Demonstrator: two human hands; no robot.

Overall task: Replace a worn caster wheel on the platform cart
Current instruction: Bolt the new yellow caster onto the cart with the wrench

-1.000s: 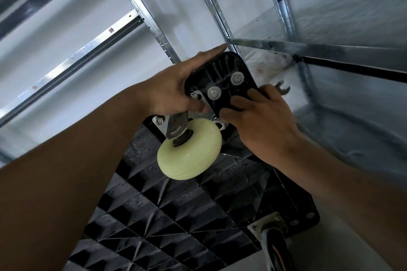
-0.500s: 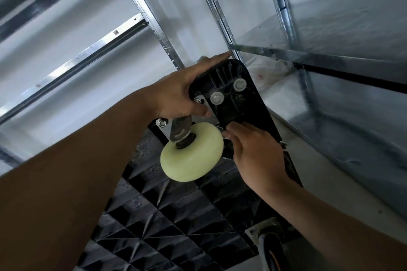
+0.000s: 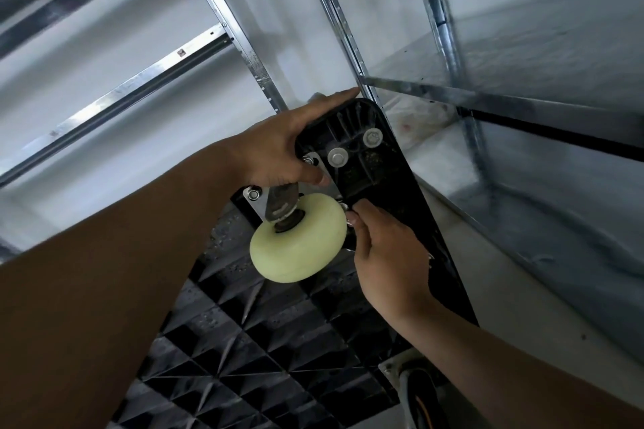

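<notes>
Steel shelving (image 3: 248, 56) all round, white wall, pale floor (image 3: 522, 306). One platform cart (image 3: 265, 341) tipped up, black ribbed underside showing. Two casters: cream caster wheel (image 3: 296, 247) at the top corner, dark one (image 3: 418, 390) low right. Left hand (image 3: 278, 146) grips the cart corner, thumb on the mounting plate (image 3: 258, 200). Right hand (image 3: 386, 254), fingers curled, pinches a fastener (image 3: 344, 207) beside the wheel. Two washers (image 3: 338, 157). Rail sticker (image 3: 181, 52) unreadable.

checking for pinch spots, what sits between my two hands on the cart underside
Head view: the caster's metal mounting plate and the upper edge of its pale yellow wheel lie between the left hand and the right hand.
</notes>
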